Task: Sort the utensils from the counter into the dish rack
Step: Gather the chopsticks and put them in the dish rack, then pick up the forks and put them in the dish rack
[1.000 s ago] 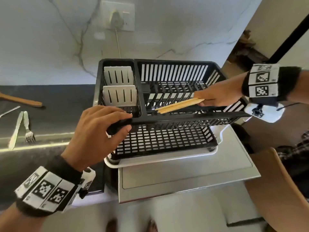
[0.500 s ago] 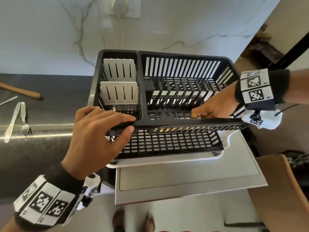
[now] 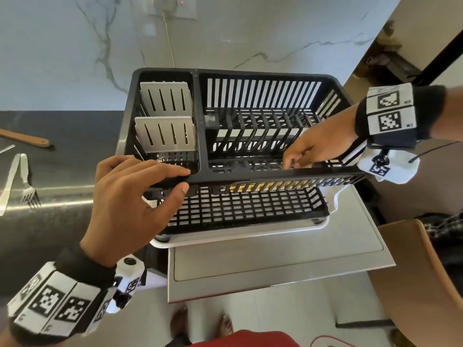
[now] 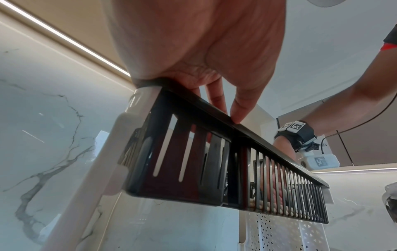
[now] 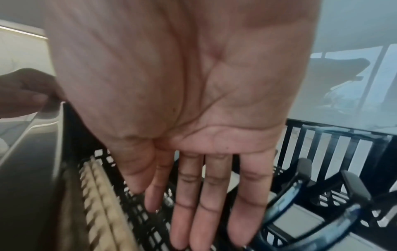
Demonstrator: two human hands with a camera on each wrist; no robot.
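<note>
1. Head view: from above, facing forward and down over the dish rack [image 3: 250, 78] at mid-frame, counter at left, floor along the bottom edge.
2. Left wrist view: from below and very close, facing up along the left hand [image 4: 193, 42] at the rack's front wall, ceiling in the upper part.
3. Right wrist view: very close, facing along the right hand [image 5: 182, 93] into the rack.
4. Shared by all three: the rack's front wall and the chopsticks [image 3: 263, 187] behind it.
</note>
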